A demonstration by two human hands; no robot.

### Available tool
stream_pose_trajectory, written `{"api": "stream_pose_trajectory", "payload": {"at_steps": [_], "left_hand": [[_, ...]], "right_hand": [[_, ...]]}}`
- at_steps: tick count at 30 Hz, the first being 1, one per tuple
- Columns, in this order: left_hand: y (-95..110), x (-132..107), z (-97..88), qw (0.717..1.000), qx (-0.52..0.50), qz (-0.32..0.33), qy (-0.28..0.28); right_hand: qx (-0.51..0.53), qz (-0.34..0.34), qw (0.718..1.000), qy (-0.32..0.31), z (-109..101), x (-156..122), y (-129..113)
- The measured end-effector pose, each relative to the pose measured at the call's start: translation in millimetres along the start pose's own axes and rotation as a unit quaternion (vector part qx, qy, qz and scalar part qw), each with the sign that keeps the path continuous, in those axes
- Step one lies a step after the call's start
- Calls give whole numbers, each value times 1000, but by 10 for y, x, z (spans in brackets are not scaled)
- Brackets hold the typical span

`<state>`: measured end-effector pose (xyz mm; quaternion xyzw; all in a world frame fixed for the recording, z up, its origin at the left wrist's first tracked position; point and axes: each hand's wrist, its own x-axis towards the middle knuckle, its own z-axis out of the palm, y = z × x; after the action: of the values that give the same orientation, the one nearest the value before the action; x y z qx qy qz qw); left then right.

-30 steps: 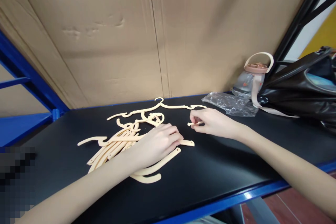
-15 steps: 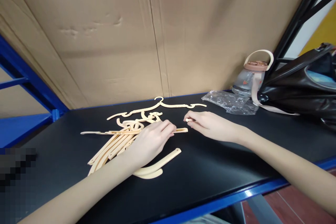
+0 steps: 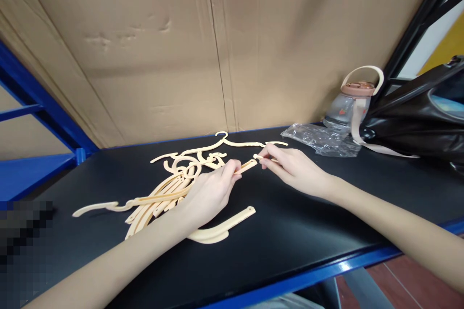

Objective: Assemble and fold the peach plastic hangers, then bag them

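My left hand (image 3: pixel 212 187) is closed around a cream plastic hanger arm (image 3: pixel 155 198). One end of this arm sticks out past my fingertips, and the long curved part reaches left over a pile of similar hanger pieces (image 3: pixel 143 219). Between thumb and fingers, my right hand (image 3: pixel 295 169) pinches a small cream piece (image 3: pixel 256 156), mostly hidden; its tip is right by the arm's end, and I cannot tell whether they touch. Behind both hands lies a spread hanger (image 3: pixel 205 148) with its hook. Nearer me, curved hanger arms (image 3: pixel 226 226) rest beside my left forearm.
A crumpled clear plastic bag (image 3: pixel 322 140) lies on the black tabletop (image 3: pixel 290 231) at the right. Behind it stand a bottle with a strap (image 3: pixel 348 106) and a black bag (image 3: pixel 409 120). Cardboard (image 3: pixel 152 58) walls the back; a blue metal frame (image 3: pixel 43 120) rises at left.
The arm in my left hand has tilted, its right end rising and its left end swinging toward me. My right hand has brought the small piece close to that right end.
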<state>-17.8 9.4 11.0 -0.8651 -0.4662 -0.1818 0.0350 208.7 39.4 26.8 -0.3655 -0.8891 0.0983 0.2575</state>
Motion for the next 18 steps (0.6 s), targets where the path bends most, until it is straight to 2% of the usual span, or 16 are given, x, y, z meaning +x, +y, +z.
{"api": "stream_pose_trajectory", "payload": {"at_steps": [10,18], "left_hand": [[2,16,-12,1000,1,-16,-25],[-20,-8,44,999,-36,0,-20]], "right_hand": [[-23,-8,1000,-13,51,-14,12],[-164,-30,986,-11,122,-56,-25]]}}
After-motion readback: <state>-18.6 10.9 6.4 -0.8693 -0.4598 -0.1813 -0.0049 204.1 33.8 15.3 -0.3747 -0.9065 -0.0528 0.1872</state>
